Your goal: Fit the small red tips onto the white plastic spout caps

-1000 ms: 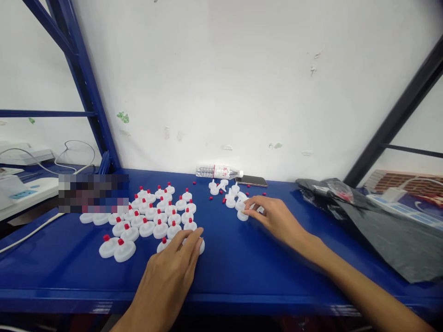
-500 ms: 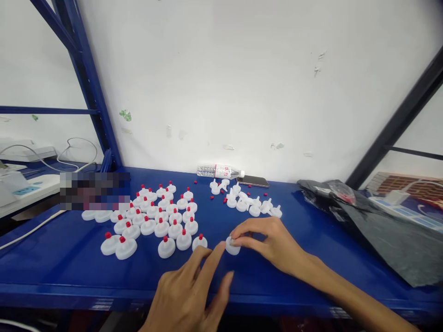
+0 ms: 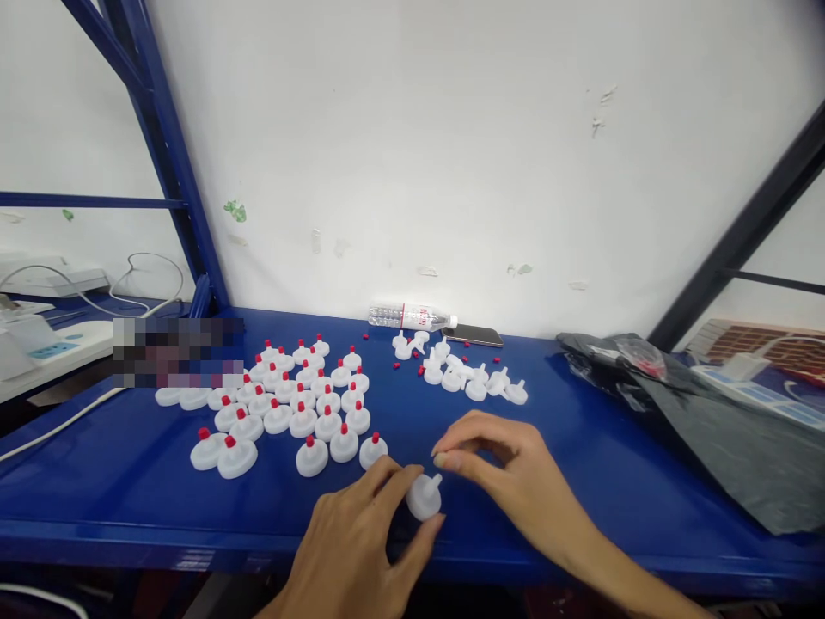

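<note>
Holding nozzle lid [image 3: 423,499], capped bottle [image 3: 411,317] beyond

The rim of a white spouted cap [image 3: 423,500] is partly covered by the left hand [image 3: 354,533]; both forearms [image 3: 619,580] are cut off by the bottom edge; whether anything is pinched by the right hand [image 3: 521,474] cannot be told; two caps' tops [image 3: 193,398] are hidden by a pixelated patch [image 3: 178,352]; the bottle's print [image 3: 422,318] is too small to be read.
</note>
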The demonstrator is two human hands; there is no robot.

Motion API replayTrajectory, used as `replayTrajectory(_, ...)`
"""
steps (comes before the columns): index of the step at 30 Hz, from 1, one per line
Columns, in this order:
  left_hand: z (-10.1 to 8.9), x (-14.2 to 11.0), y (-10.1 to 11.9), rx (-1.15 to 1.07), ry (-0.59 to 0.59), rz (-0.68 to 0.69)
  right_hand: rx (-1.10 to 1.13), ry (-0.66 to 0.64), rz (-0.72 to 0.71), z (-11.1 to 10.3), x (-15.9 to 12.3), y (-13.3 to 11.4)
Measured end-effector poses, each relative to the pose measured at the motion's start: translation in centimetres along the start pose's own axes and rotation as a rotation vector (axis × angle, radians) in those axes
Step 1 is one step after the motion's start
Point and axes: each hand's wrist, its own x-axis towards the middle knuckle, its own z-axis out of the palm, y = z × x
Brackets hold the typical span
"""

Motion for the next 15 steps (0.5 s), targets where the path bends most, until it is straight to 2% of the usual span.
replayTrajectory(4,0.08,-0.01,-0.03,0.003,-0.038,-0.020,-0.028,-0.089,0.042,0.79,-0.66,0.29)
replayTrajectory(10,0.24,-0.13,-0.12,0.054,-0.038,-0.019,0.137,-0.060,0.173,0.89,-1.08,0.67)
replayTrajectory(15,0.33,0.07,-0.27,0.141,-0.006,0.041,0.090,-0.080,0.132,0.88,-0.87,0.78)
